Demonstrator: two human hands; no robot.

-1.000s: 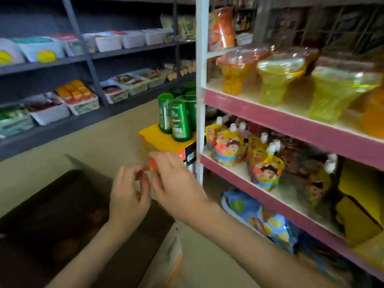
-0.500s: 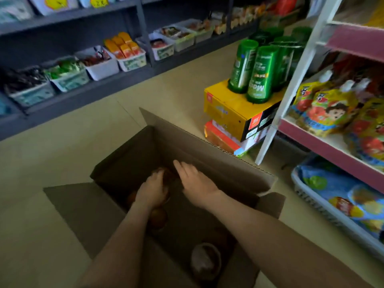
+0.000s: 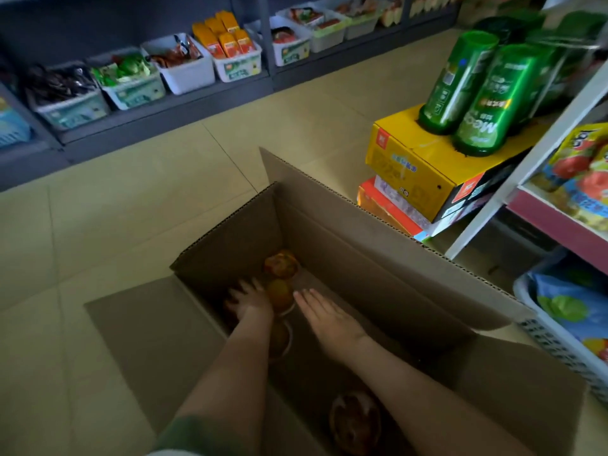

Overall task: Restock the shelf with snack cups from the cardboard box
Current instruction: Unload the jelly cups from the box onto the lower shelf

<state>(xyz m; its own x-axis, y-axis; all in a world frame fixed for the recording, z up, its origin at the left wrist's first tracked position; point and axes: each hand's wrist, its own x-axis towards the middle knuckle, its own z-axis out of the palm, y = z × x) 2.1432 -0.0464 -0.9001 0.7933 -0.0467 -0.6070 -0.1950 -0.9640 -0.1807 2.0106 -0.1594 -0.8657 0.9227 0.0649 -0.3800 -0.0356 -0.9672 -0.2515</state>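
An open cardboard box [image 3: 371,245] stands on the floor below me. Several orange-brown snack cups lie in its dark bottom: one at the far end [image 3: 281,264], one just before it [image 3: 279,295], and one near me [image 3: 355,421]. My left hand [image 3: 250,302] reaches down inside, fingers spread, right beside the second cup on its left. What is under its palm is hidden. My right hand [image 3: 329,319] hovers flat inside the box with straight fingers, right of that cup, holding nothing. The pink-edged shelf [image 3: 559,222] stands at the right.
Stacked yellow and orange cartons [image 3: 414,166] with green canisters [image 3: 483,100] on top stand beyond the box, beside the shelf's white post [image 3: 526,166]. A basket of blue bags [image 3: 566,327] sits under the shelf. Grey shelving with white bins [image 3: 184,70] lines the far side.
My view dropped from the shelf to the box and both hands went down into it. In the last half second my left hand slid left, uncovering two cups.
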